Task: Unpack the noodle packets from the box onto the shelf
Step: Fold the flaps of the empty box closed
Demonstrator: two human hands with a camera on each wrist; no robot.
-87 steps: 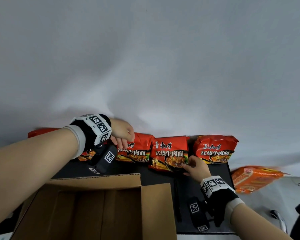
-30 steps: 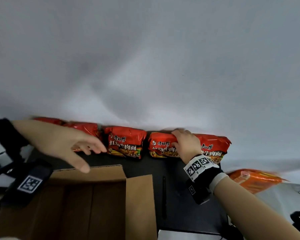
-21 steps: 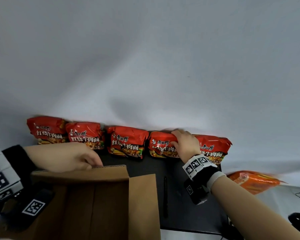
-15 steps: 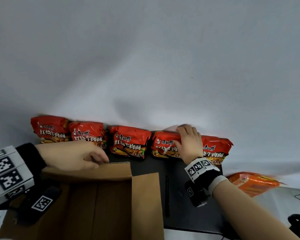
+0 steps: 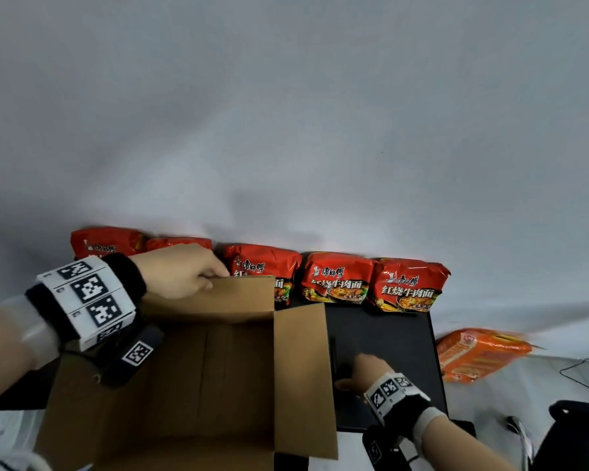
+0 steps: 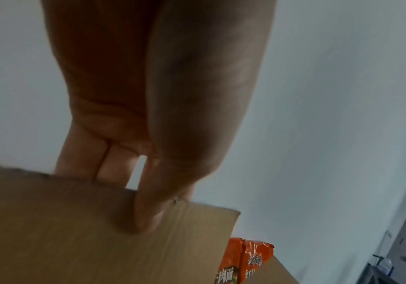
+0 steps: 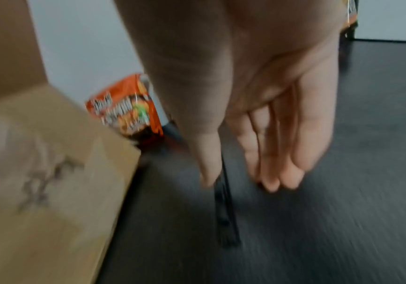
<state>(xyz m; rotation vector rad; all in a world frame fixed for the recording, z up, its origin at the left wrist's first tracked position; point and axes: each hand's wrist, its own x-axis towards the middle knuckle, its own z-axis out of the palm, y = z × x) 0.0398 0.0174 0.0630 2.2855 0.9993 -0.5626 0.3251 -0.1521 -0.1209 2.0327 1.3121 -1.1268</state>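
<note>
Several red noodle packets (image 5: 337, 278) stand in a row along the wall at the back of the black shelf top (image 5: 388, 331). In front of them sits the open cardboard box (image 5: 218, 368), and no packet shows inside it. My left hand (image 5: 184, 273) pinches the box's far flap (image 6: 99, 240), thumb on the inner face and fingers behind it. My right hand (image 5: 361, 368) hovers low over the shelf top to the right of the box. Its fingers (image 7: 277, 173) are straight and hold nothing. Two packets (image 6: 245, 265) peek past the flap's corner.
An orange noodle packet (image 5: 480, 351) lies off the shelf top to the right, on a white surface. A thin black strip (image 7: 223, 211) lies on the shelf top just under my right fingertips. A dark object (image 5: 575, 433) sits at the lower right corner.
My right hand let go of the fourth packet in the row and drew back to the front of the shelf top beside the box. My left hand left the packets and took the far flap.
</note>
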